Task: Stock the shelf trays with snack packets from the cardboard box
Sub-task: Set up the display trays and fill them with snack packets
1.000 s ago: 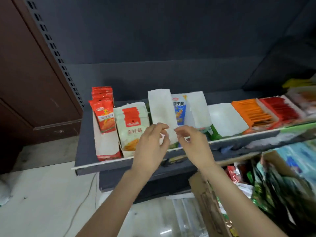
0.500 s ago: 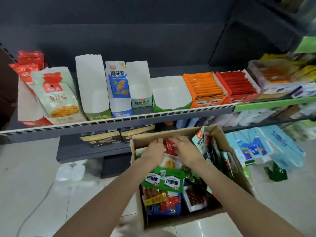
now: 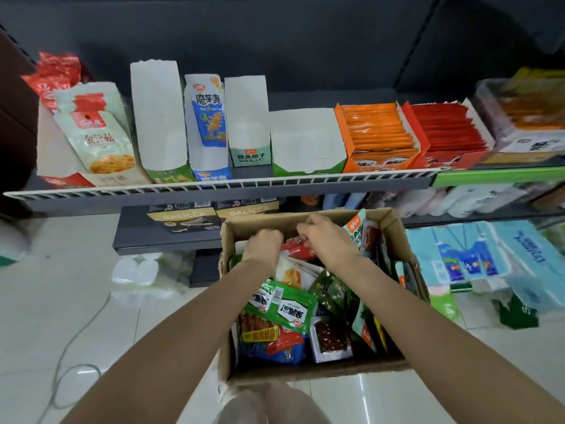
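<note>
Snack packets: a loose heap in the cardboard box (image 3: 308,370) at lower centre of the frame; a red packet (image 3: 298,248) lies at the far end between the two hands, a cream one (image 3: 289,272) just below it, a green packet (image 3: 282,304) on top mid-box.
Handling: likely light, soft film pouches, slippery and crinkly, the contents perhaps crushable; best pinched by a sealed edge or gathered flat in a small stack, not squeezed in the middle.
Left hand (image 3: 264,244): knuckles up, fingers curled down into the packets at the far left of the box; what they hold, I cannot tell.
Right hand (image 3: 328,237): fingers bent at the red packet's top edge, seemingly pinching it.
Shelf trays (image 3: 159,117): upper half of the frame; several white trays look unfilled, the blue packet tray (image 3: 208,117) is partly filled, the orange tray (image 3: 377,133) and red tray (image 3: 446,130) at the right are full.
Below the shelf: dark boxes (image 3: 183,217) at centre left, tissue packs (image 3: 474,255) at the right.
</note>
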Available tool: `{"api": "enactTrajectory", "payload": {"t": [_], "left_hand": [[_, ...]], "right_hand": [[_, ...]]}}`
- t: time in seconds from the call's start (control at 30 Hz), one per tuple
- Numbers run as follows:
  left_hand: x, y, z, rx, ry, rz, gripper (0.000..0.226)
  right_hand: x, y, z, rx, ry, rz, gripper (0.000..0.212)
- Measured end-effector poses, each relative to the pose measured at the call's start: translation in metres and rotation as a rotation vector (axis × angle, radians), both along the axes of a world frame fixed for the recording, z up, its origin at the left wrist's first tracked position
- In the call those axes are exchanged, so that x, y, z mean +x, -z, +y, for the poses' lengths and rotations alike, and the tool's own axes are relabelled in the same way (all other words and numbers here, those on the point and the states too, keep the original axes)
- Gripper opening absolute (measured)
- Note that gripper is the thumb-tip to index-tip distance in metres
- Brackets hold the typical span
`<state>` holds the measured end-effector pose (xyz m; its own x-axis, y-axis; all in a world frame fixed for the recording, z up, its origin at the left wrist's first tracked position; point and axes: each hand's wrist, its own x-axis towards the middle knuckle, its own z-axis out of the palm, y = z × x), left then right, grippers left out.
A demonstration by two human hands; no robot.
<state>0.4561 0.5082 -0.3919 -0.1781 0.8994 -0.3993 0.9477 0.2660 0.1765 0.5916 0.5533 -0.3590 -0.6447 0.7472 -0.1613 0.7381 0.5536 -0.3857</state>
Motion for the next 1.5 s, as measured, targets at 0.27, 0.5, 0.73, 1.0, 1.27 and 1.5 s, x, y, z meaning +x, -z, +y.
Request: {"api": "enactTrajectory", "payload": {"t": [0.27,0.5,0.73,1.0,1.27,1.5], "left_hand": [[-0.016,-0.061,-0.014,0.584,-0.159,-0.217,0.005],[-0.047,-0.108,-0.022,0.606,-0.441,-0.747,0.009],[-0.080,-0.145,-0.035,0.557,-0.477,-1.092,0.012],[-0.167,-0.180,-0.063,0.293,-0.360,-1.138,0.022],[-0.287,-0.197,-0.074,0.687,-0.565,-1.219,0.020],[-0.356,-0.204,-0.073,0.930,-0.349,-0.807,0.037]], "right_hand": [[0.024,-0.047,0.013,-0.034,0.172,0.576,0.008],[-0.004,-0.102,0.023,-0.236,0.289,0.809,0.015],[-0.059,-0.130,0.015,-0.242,0.317,0.739,0.016],[-0.145,-0.146,-0.008,-0.234,0.472,0.889,0.015],[-0.231,-0.158,-0.023,-0.135,0.446,0.836,0.017],[-0.284,-0.182,-0.048,0.070,0.158,0.692,0.022]]}}
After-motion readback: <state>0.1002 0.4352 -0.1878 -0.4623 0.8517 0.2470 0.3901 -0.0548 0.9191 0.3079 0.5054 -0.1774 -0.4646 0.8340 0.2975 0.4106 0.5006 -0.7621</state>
